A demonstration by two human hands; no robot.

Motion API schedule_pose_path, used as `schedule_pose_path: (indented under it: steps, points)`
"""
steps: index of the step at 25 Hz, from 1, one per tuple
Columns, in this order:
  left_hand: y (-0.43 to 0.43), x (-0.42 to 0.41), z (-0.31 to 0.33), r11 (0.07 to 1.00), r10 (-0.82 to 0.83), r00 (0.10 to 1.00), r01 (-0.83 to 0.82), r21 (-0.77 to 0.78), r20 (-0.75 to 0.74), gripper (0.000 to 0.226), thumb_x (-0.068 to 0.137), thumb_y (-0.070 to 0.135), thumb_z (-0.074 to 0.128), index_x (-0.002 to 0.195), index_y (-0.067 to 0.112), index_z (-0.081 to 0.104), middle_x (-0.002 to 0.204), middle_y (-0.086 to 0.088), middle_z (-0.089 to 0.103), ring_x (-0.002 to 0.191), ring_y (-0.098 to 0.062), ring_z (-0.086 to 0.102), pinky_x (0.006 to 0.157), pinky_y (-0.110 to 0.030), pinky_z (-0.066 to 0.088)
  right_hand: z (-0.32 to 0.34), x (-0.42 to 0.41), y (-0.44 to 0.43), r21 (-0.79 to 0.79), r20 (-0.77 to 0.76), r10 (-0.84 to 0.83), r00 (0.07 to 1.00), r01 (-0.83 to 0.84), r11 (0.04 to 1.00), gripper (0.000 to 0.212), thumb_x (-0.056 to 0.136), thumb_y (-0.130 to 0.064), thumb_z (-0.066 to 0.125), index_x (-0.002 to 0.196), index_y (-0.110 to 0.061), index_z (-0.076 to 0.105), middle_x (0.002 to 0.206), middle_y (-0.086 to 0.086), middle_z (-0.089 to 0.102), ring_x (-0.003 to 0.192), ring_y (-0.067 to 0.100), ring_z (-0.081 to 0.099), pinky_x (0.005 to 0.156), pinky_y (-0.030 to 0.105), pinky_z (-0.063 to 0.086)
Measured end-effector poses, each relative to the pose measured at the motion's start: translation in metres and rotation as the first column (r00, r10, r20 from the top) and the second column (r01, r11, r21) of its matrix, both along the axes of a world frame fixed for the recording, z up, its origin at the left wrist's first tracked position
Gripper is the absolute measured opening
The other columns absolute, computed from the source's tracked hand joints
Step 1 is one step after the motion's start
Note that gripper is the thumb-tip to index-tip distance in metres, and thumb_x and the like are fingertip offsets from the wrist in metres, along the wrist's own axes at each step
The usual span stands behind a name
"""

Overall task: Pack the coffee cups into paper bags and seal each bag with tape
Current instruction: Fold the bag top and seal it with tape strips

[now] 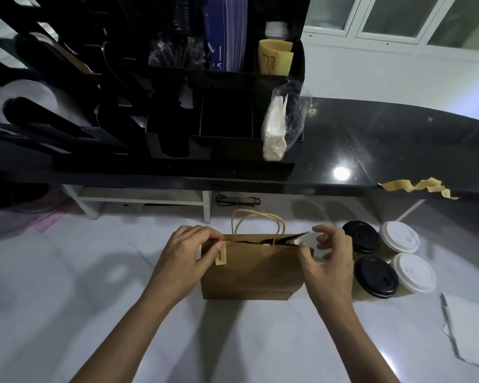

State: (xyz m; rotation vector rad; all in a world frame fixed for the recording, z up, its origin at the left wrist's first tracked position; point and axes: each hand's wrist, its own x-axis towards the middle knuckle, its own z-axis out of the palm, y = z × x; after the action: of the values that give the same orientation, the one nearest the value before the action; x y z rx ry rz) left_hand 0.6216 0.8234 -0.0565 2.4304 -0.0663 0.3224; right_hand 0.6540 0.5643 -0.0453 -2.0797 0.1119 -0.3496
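A brown paper bag point(255, 269) with twisted paper handles point(256, 222) stands on the white counter. My left hand point(186, 258) pinches the bag's top left corner, where a tan strip of tape point(221, 254) hangs down the front. My right hand point(329, 261) pinches the top right corner, whose mouth gapes a little. To the right stand several lidded coffee cups: two with black lids point(361, 236) point(376, 276) and two with white lids point(398, 236) point(414, 272). What is inside the bag is hidden.
A black raised shelf point(371, 150) crosses the back, carrying a black organizer point(177, 106) of lids, straws and napkins. A curled strip of tan tape backing point(418, 186) lies on the shelf's edge. White paper point(470, 327) lies at the right. Glasses point(237, 200) rest under the shelf.
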Motion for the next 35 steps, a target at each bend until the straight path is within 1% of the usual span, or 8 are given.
schedule_pose_path:
  steps: [4,7,11,15,20,27,31,35]
  points:
    - [0.010,-0.003,-0.003,1.000,-0.020,0.995,0.022,0.021,-0.095,0.029,0.085,0.045,0.072,0.114,0.039,0.066,0.112,0.025,0.060,0.115,0.001,0.042,0.092,-0.024,0.041,-0.001,0.006,-0.007,0.017,-0.058,0.150,0.987,-0.150,0.989,0.043,0.088,-0.012,0.070,0.119,-0.039,0.061,0.121,-0.019,0.049,0.113,-0.001,0.053,0.094,0.026,0.045]
    - [0.006,-0.004,-0.005,1.000,0.015,0.998,-0.013,0.026,-0.067,0.027,0.086,0.039,0.074,0.112,0.036,0.067,0.109,0.022,0.061,0.113,-0.004,0.046,0.088,-0.022,0.040,-0.004,0.005,-0.008,0.031,-0.024,0.187,0.982,-0.186,0.982,0.032,0.091,-0.015,0.070,0.114,-0.037,0.065,0.120,-0.016,0.055,0.113,0.000,0.055,0.095,0.026,0.045]
    - [0.001,-0.005,-0.007,0.996,0.037,0.999,-0.034,0.088,-0.035,0.029,0.087,0.045,0.067,0.113,0.034,0.066,0.112,0.019,0.061,0.112,-0.009,0.051,0.090,-0.020,0.035,-0.010,0.002,-0.010,0.055,-0.029,0.196,0.980,-0.194,0.980,0.039,0.088,-0.005,0.069,0.110,-0.037,0.065,0.117,-0.011,0.061,0.112,0.003,0.057,0.093,0.022,0.044]
    - [-0.008,-0.008,0.002,0.991,0.052,0.990,-0.067,0.112,0.130,0.037,0.088,0.045,0.061,0.121,0.029,0.064,0.119,0.015,0.058,0.114,-0.010,0.048,0.097,-0.022,0.035,-0.012,0.005,-0.014,0.030,-0.013,0.187,0.982,-0.187,0.982,0.033,0.088,-0.008,0.072,0.107,-0.034,0.067,0.112,-0.010,0.063,0.107,0.004,0.059,0.088,0.016,0.045]
    - [-0.044,-0.015,0.022,0.988,0.065,0.916,-0.115,0.103,0.395,0.016,0.087,0.015,0.073,0.102,0.013,0.070,0.105,-0.001,0.061,0.100,-0.020,0.057,0.090,-0.025,0.046,-0.012,0.010,-0.017,0.035,0.000,0.207,0.978,-0.207,0.978,0.030,0.087,-0.006,0.073,0.103,-0.031,0.070,0.109,-0.009,0.063,0.102,0.003,0.061,0.089,0.022,0.049]
    - [-0.082,-0.011,0.012,0.992,-0.105,0.963,0.086,0.087,0.250,0.040,0.095,0.018,0.063,0.134,0.012,0.059,0.129,0.001,0.062,0.122,-0.013,0.057,0.106,-0.030,0.046,-0.011,0.015,-0.022,0.064,0.008,0.223,0.975,-0.223,0.973,0.026,0.084,-0.004,0.076,0.095,-0.028,0.072,0.101,-0.010,0.065,0.098,0.008,0.064,0.091,0.026,0.052]
    - [-0.099,0.002,0.013,0.998,-0.043,0.994,0.038,0.048,0.097,0.055,0.098,0.023,0.060,0.150,0.018,0.042,0.141,-0.001,0.055,0.133,-0.016,0.050,0.109,-0.034,0.046,-0.011,0.017,-0.025,0.066,0.001,0.250,0.968,-0.250,0.966,0.024,0.085,-0.007,0.077,0.095,-0.029,0.072,0.102,-0.012,0.065,0.100,0.008,0.063,0.090,0.021,0.052]
    - [-0.111,0.015,0.020,1.000,-0.017,0.999,0.017,-0.010,0.036,0.072,0.097,0.028,0.063,0.157,0.031,0.023,0.136,0.006,0.058,0.128,-0.009,0.052,0.103,-0.024,0.044,-0.010,0.021,-0.028,0.069,0.008,0.283,0.959,-0.283,0.957,0.025,0.084,-0.005,0.077,0.095,-0.027,0.073,0.102,-0.012,0.065,0.101,0.009,0.062,0.089,0.021,0.051]
